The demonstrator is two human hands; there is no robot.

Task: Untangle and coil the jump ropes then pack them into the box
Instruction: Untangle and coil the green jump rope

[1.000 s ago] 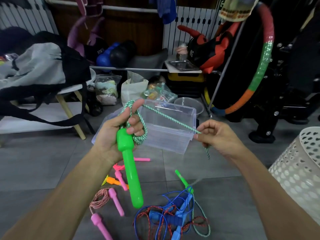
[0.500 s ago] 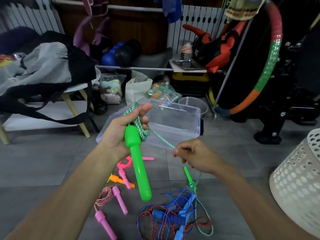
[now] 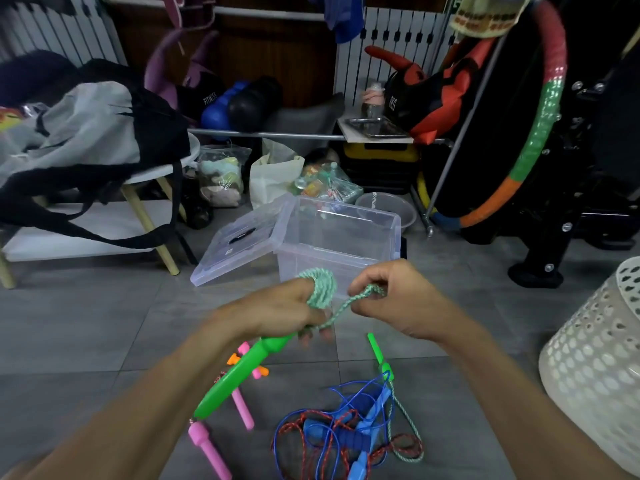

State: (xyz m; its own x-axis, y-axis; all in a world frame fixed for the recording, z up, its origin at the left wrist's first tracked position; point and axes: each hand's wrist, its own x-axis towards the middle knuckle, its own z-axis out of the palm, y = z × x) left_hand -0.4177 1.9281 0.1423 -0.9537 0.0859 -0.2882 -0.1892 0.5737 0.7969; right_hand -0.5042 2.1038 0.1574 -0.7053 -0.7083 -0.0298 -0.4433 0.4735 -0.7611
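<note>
My left hand (image 3: 277, 308) grips the green jump rope's handle (image 3: 239, 375) with a coil of green-white cord (image 3: 320, 287) wound round its fingers. My right hand (image 3: 394, 299) pinches the same cord (image 3: 367, 293) just right of the coil. The cord's far end trails down to the second green handle (image 3: 379, 353) on the floor. Behind my hands stands the clear plastic box (image 3: 377, 223), open, with its lid (image 3: 239, 244) leaning at its left. A tangle of blue and red ropes with blue handles (image 3: 346, 434) lies on the floor. Pink handles (image 3: 207, 448) lie to its left.
A white perforated basket (image 3: 595, 368) stands at the right. A low white table with a grey-black bag (image 3: 86, 133) is at the left. A hula hoop (image 3: 540, 126), bags and gym gear crowd the back. Grey tiled floor (image 3: 86, 334) surrounds the ropes.
Both hands dropped lower and came close together in front of the box. The stretched cord between them shortened into a thicker coil on my left fingers. The green handle tilted down-left.
</note>
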